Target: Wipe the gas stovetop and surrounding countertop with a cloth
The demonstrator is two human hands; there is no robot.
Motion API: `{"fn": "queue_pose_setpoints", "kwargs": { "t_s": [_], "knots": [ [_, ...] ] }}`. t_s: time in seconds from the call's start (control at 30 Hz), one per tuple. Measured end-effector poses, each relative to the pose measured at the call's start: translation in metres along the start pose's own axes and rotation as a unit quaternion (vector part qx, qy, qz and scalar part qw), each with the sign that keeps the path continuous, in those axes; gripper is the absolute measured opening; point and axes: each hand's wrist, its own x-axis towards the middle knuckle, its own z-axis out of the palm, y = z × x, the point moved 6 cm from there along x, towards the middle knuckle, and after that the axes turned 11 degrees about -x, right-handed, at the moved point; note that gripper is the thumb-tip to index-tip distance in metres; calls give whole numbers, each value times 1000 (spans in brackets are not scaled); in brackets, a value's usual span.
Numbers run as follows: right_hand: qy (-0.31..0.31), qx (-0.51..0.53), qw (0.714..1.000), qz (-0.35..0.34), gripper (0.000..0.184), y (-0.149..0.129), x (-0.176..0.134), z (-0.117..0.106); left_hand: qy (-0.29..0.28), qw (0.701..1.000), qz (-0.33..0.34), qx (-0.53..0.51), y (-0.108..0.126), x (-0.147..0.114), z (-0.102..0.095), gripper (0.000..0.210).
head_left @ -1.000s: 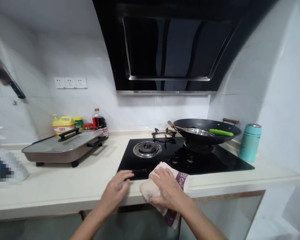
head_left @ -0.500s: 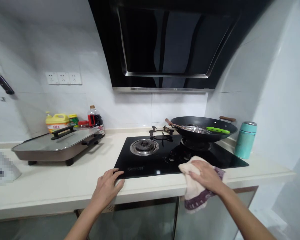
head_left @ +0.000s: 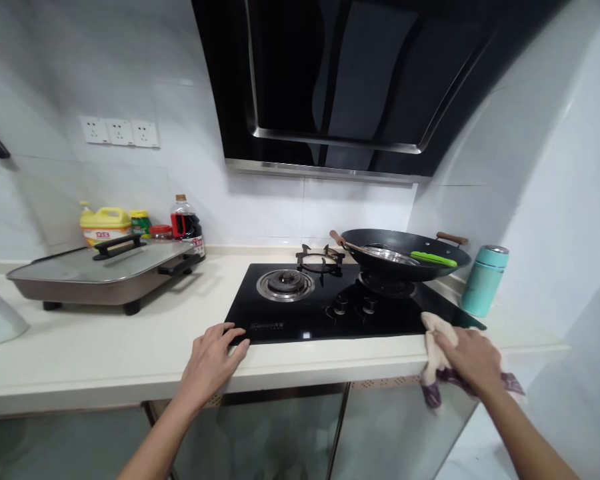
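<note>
A cream cloth [head_left: 436, 347] with a purple border is under my right hand [head_left: 473, 357], whose fingers grip it at the front right corner of the black gas stove [head_left: 280, 327]. Part of the cloth hangs over the counter's front edge. My left hand [head_left: 215, 357] rests with fingers apart on the counter [head_left: 145, 363], its fingertips at the stove's front left corner. On the stove's right burner sits a black wok [head_left: 395, 267] with wooden handles. A metal strainer or ladle [head_left: 390, 254] and a green-handled utensil [head_left: 434, 259] lie in it.
A teal flask [head_left: 484, 280] stands right of the wok. The left burner [head_left: 285, 285] is bare, and a loose pan support [head_left: 321, 259] lies behind it. A lidded electric pan [head_left: 90, 287] occupies the left counter, with bottles behind. The black range hood [head_left: 330, 80] overhangs the stove.
My right hand has slid the cloth rightward along the stove's front edge to its right corner. The left hand stays at the left corner. The view has shifted slightly.
</note>
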Motion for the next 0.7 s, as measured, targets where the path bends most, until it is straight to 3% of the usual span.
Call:
{"fn": "queue_pose_setpoints", "kwargs": {
  "t_s": [0.2,0.3,0.37,0.43,0.57,0.7],
  "knots": [
    [12,26,983,-184,57,-187,-94,-46,-2,1000,1,-14,7,-5,-3,37],
    [-21,69,964,-258,70,-267,-133,-61,-4,999,0,-34,8,-7,-4,36],
    [-31,88,945,-312,82,-306,-156,-66,-4,999,-3,-53,6,-8,-5,35],
    [-15,108,926,-362,87,-331,-176,-70,1,997,-9,-80,2,-8,-6,34],
    [30,233,883,-406,69,-343,-191,-81,24,987,-20,-156,-7,-5,-10,34],
    [-54,413,841,-346,59,-339,-160,-103,47,972,-42,-227,-16,-4,-12,37]
  ]
}}
